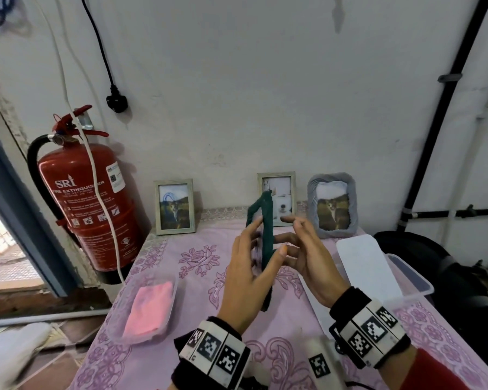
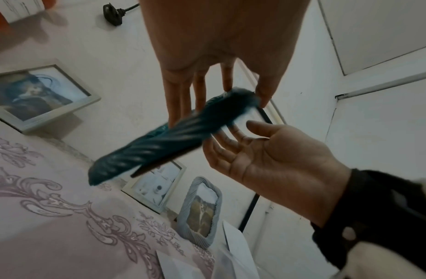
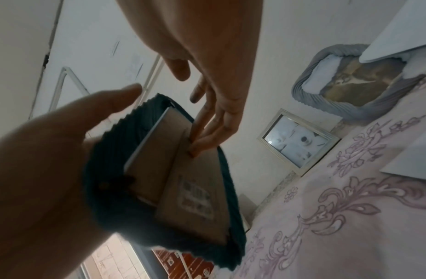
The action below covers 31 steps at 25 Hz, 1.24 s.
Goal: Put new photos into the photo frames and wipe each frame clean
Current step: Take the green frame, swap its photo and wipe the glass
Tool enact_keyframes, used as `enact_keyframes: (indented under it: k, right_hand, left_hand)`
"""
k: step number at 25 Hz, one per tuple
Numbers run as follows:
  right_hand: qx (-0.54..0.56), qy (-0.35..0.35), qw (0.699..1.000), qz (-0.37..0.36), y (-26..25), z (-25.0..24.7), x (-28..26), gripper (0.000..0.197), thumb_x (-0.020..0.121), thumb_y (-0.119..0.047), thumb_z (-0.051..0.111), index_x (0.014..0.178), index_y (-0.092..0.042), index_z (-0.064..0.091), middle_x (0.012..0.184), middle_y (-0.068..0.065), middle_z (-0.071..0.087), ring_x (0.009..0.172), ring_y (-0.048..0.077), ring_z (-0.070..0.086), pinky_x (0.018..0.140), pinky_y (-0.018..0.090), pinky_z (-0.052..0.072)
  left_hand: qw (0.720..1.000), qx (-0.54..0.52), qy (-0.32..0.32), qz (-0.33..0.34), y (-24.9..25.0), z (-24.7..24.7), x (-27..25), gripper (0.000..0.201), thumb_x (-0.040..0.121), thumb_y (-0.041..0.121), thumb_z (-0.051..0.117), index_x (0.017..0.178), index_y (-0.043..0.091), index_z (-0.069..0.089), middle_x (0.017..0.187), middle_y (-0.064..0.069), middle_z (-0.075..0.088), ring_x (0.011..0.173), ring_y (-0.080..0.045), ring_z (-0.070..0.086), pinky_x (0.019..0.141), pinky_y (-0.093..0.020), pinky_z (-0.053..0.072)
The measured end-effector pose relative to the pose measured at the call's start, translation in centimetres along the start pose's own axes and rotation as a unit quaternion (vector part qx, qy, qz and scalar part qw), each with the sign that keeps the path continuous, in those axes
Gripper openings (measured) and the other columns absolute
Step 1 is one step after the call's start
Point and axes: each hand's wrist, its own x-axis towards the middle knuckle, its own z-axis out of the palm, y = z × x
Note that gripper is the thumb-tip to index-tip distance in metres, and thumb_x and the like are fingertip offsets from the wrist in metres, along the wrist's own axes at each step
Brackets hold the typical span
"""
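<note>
A dark green ribbed photo frame (image 1: 266, 237) is held edge-on above the table, between both hands. My left hand (image 1: 247, 263) holds it, fingers laid straight along its front and thumb across its near edge. In the left wrist view the green frame (image 2: 159, 143) is blurred under those fingers (image 2: 178, 102). My right hand (image 1: 307, 249) is behind it with relaxed fingers. In the right wrist view its fingertips (image 3: 200, 145) touch the brown backing board (image 3: 195, 179), and the left hand (image 3: 51, 151) cups the frame from the other side.
Three frames with photos lean on the wall: a silver one (image 1: 175, 206), another silver one (image 1: 279, 192) and a grey ribbed one (image 1: 333, 205). A pink cloth (image 1: 150, 308) lies in a clear tub front left. A clear box with a white lid (image 1: 364, 266) stands right. A fire extinguisher (image 1: 90, 206) hangs left.
</note>
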Motion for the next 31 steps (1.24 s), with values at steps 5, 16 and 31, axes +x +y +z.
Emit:
enact_keyframes:
  k: [5,16,31]
  right_hand:
    - [-0.064,-0.016,0.998,-0.001,1.1,0.2,-0.2,0.024,0.094,-0.009,0.049,0.115,-0.019,0.055,0.106,0.011,0.069,0.094,0.027,0.066,0.077,0.034,0.054]
    - [-0.233,0.028,0.970,0.061,3.6,-1.7,0.5,0.054,0.085,-0.016,0.067,0.133,-0.022,0.044,0.103,-0.002,0.053,0.079,0.011,0.058,0.071,0.021,0.054]
    - [-0.299,0.004,0.923,0.242,6.8,-4.4,0.4,0.049,0.077,0.016,0.060,0.122,-0.003,0.050,0.073,0.005,0.050,0.055,0.020,0.054,0.040,0.025,0.052]
  left_hand:
    - [0.995,-0.075,0.070,-0.018,-0.3,-0.4,0.0,0.038,0.096,0.020,0.047,0.127,0.041,0.041,0.110,0.005,0.063,0.095,-0.009,0.065,0.079,-0.026,0.054]
    - [0.971,-0.154,0.135,-0.120,-4.0,-2.9,0.2,0.030,0.096,0.017,0.047,0.122,0.030,0.051,0.105,0.005,0.066,0.092,-0.008,0.065,0.072,-0.021,0.055]
    - [0.955,0.058,-0.022,-0.289,-11.3,-5.9,-1.4,0.043,0.081,0.004,0.069,0.122,0.003,0.058,0.081,-0.014,0.058,0.078,-0.026,0.059,0.079,-0.040,0.054]
